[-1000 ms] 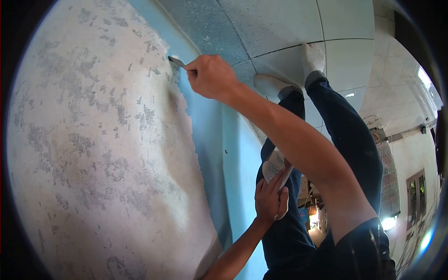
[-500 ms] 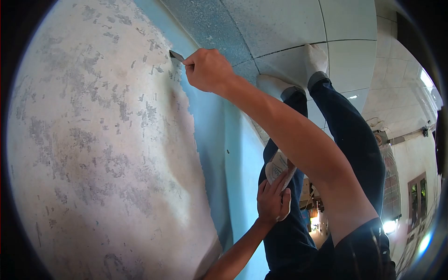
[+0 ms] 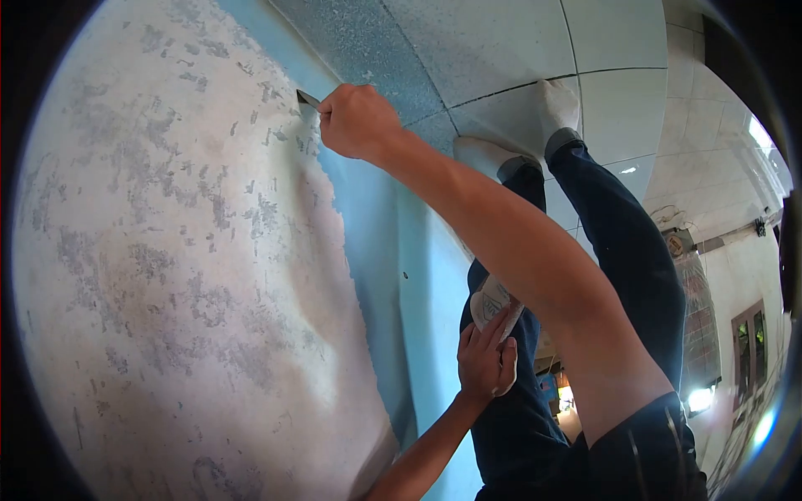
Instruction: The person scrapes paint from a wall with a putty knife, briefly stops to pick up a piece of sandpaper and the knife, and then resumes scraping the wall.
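Observation:
My right hand (image 3: 359, 121) is closed around a putty knife (image 3: 308, 98), and only its metal blade shows past the fingers. The blade's tip touches the wall near the ragged border between a whitish patched surface (image 3: 209, 275) with grey blotches and a light blue painted strip (image 3: 368, 242). Lower down, in front of my legs, my left hand (image 3: 486, 363) grips a whitish object with printed marks (image 3: 490, 305). My right forearm partly hides that object, so its full shape cannot be made out. White residue shows on the left hand near the wrist.
Pale floor tiles (image 3: 618, 108) and a speckled blue-grey strip (image 3: 368, 58) lie along the wall's base. My bare feet (image 3: 558, 104) stand on the tiles, below dark trousers (image 3: 618, 225). Farther off are a wrapped stack (image 3: 697, 326) and a window (image 3: 749, 351).
The putty knife and my right hand appear slightly farther left, while the whole view has also shifted a little. My left hand keeps its hold on the whitish object.

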Motion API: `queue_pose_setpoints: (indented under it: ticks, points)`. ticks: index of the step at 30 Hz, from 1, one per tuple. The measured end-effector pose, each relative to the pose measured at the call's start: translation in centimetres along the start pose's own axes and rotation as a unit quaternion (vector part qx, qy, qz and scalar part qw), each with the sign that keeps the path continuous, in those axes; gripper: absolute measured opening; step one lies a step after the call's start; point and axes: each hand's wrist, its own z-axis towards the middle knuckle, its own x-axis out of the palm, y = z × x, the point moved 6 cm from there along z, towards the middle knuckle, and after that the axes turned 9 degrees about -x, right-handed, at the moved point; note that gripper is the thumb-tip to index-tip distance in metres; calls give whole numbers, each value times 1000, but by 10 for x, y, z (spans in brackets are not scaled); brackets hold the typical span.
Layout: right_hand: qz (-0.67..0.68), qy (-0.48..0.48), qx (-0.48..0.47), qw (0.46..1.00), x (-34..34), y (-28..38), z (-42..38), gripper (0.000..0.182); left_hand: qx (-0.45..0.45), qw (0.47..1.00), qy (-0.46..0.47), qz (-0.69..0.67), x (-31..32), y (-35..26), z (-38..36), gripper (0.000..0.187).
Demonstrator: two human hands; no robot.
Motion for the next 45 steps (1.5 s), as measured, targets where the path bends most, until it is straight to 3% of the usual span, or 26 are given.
queue_pose_setpoints:
  ticks: [4,11,14,17,23,26,29,35,41,45]
  points:
    - [44,4,-58,997,-9,6,-28,26,6,1000,-11,-7,-2,-4,5,42]
    - [35,28,24,999,3,-14,-3,27,2,1000,-11,-9,-4,-5,2,41]
    - [25,20,11,999,3,-27,5,26,7,1000,-12,-1,-4,-2,2,42]
    - [45,124,-6,991,-10,-24,-15,32,19,999,-27,-5,-5,-3,5,42]
    - [42,51,44,997,2,-31,1,28,17,1000,-24,-6,-4,-4,1,42]
    - [49,73,40,995,0,-30,4,29,14,1000,-21,-3,-5,-5,1,42]
    - [59,55,-48,996,-6,-23,-25,30,7,1000,-21,-8,-4,-4,4,41]
    - [45,69,21,996,-4,-29,0,30,14,1000,-24,-8,-1,-1,-1,41]
    - [34,54,-98,993,-12,-32,-17,23,20,999,-32,6,-3,-5,5,42]
    - [45,64,-18,997,-15,-31,-5,23,4,1000,-15,0,-5,-7,2,42]
